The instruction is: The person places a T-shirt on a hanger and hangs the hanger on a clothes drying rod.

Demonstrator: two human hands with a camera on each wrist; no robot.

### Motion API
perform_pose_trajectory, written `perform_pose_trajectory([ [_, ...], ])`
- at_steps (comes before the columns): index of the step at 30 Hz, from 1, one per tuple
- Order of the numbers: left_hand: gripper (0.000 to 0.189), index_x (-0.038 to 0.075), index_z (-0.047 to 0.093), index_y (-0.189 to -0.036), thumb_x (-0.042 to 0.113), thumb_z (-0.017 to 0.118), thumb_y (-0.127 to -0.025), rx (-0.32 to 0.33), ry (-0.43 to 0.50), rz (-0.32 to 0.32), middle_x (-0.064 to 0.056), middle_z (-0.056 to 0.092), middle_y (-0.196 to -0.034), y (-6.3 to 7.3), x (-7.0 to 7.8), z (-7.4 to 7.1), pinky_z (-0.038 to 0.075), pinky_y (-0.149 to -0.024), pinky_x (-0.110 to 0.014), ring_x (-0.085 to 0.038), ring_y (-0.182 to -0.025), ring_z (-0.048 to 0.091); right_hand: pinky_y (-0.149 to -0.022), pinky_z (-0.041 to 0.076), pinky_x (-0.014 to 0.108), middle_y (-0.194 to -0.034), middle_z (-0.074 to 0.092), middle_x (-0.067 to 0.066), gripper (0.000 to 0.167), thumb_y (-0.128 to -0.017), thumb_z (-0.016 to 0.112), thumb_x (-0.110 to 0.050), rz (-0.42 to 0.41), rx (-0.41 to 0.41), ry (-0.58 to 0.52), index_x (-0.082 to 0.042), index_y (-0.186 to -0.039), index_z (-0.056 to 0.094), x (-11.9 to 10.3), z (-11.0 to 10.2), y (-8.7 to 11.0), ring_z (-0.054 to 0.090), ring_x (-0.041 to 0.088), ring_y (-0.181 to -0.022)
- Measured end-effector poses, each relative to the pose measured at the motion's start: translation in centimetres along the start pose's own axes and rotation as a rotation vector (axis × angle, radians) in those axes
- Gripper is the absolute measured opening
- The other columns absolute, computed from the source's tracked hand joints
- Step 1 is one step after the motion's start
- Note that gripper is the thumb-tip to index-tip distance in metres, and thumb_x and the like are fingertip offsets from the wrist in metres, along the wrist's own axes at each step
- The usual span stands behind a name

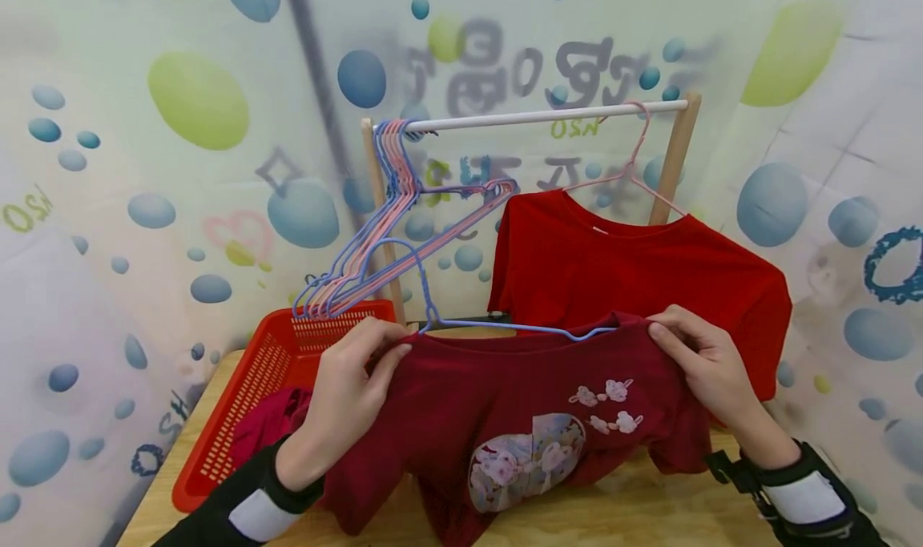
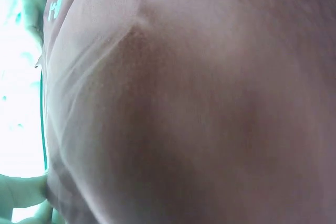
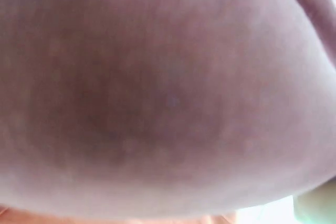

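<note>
Head cam: I see L hand [image 1: 356, 395], thumb + fingers pinching dk-red shirt [image 1: 447, 395] at one end of neckline; R hand [image 1: 710, 363] fingers clamped likewise on opp. shoulder. Shirt stretched betw. hands, over worktop [image 1: 613, 507], in front of red shirt [image 1: 634, 275], which is on pink hanger [image 1: 637, 148] on rail [image 1: 534, 118]. Blue hanger [image 1: 505, 325] at held shirt's neckline, hook up. Basket [image 1: 209, 451] to L, cloth [image 1: 270, 423] inside. Wrist cams: mostly blurred shirt; can't tell more.
</note>
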State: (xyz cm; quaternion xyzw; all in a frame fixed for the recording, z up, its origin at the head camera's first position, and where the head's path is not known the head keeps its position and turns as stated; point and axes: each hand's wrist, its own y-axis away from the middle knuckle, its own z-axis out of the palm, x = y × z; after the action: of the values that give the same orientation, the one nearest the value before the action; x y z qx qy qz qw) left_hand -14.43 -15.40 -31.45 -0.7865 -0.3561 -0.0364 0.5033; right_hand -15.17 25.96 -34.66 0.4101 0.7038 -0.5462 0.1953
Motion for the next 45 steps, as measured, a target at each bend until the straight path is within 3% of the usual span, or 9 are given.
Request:
perform_pose_trajectory([
  [9,0.018,0.006,0.073,-0.103,-0.004,0.077,-0.088,0.012,0.035,-0.049,-0.003,0.072,-0.093,0.2,-0.1,0.7,0.052,-0.066,-0.021,-0.008,-0.080,0.061,-0.067,0.051,0.018,-0.094,0.066,-0.009,0.022,-0.097,0.055,0.014,-0.081,-0.074,0.044,0.002,-0.106,0.072,-0.1,0.5,-0.3,0.059,0.007,-0.080],
  [17,0.018,0.007,0.073,-0.102,-0.006,0.075,-0.089,0.021,0.111,-0.098,-0.002,0.071,-0.093,0.7,-0.5,1.5,0.048,-0.060,-0.024,-0.008,-0.079,0.056,-0.072,0.049,0.017,-0.097,0.065,-0.011,0.027,-0.093,0.060,0.016,-0.138,-0.102,0.113,-0.006,-0.101,0.073,-0.1,1.2,-0.3,0.056,0.006,-0.083],
  [25,0.015,0.008,0.073,-0.102,-0.002,0.075,-0.091,0.021,0.129,-0.133,-0.004,0.071,-0.092,0.8,-0.4,1.6,0.046,-0.059,-0.023,-0.008,-0.079,0.054,-0.084,0.047,0.011,-0.099,0.069,-0.010,0.030,-0.091,0.065,0.014,-0.164,-0.113,0.185,-0.010,-0.106,0.076,-0.2,1.7,-0.2,0.060,0.002,-0.089],
  [36,0.013,0.007,0.073,-0.103,0.000,0.075,-0.092,0.014,0.162,-0.142,-0.007,0.071,-0.094,0.7,0.0,1.9,0.050,-0.064,-0.023,-0.009,-0.082,0.058,-0.079,0.050,0.010,-0.096,0.072,-0.007,0.038,-0.083,0.072,0.018,-0.257,-0.133,0.240,-0.010,-0.107,0.079,-0.7,2.3,-0.7,0.062,-0.001,-0.088],
  [45,0.012,0.007,0.073,-0.102,0.000,0.075,-0.092,0.018,0.169,-0.152,-0.005,0.069,-0.091,0.5,0.2,2.3,0.049,-0.060,-0.023,-0.010,-0.080,0.055,-0.073,0.049,0.012,-0.095,0.072,-0.004,0.037,-0.082,0.075,0.016,-0.306,-0.148,0.229,-0.011,-0.107,0.080,-1.0,2.8,-0.8,0.058,0.001,-0.087],
])
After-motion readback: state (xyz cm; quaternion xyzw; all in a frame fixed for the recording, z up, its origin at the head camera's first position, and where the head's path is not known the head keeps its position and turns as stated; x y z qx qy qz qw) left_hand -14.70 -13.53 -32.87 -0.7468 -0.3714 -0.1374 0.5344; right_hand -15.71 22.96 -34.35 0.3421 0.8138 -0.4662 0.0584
